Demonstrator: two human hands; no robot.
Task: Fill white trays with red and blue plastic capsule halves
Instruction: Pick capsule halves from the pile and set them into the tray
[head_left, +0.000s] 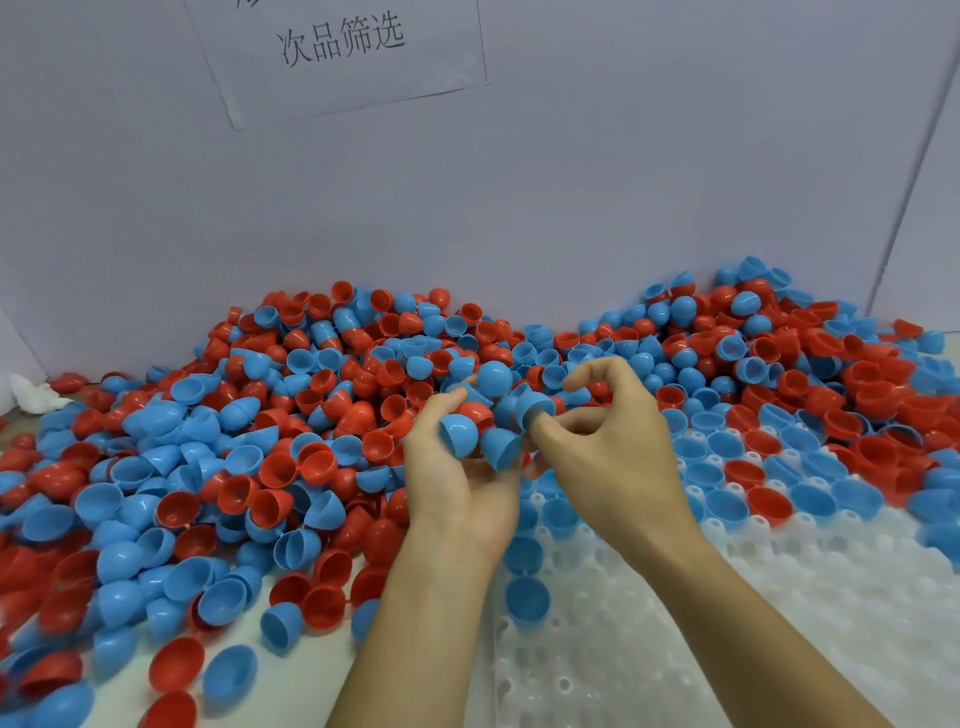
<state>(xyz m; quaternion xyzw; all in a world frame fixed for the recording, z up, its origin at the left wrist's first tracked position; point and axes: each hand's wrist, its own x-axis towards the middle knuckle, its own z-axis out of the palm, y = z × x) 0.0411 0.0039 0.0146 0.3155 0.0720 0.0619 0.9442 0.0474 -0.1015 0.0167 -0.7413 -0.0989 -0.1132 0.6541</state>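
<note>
Left hand (457, 467) and right hand (608, 441) grip blue halves (460, 434).

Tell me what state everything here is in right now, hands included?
Left hand: holding several blue capsule halves.
Right hand: fingers curled, a blue half at its fingertips.
White tray: far pockets filled, near pockets mostly bare.
Loose pile: red and blue halves mixed, unsorted.
Paper sign: fixed to the wall.

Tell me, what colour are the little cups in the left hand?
Blue. The left hand holds several blue capsule halves, seen in the head view.
</note>
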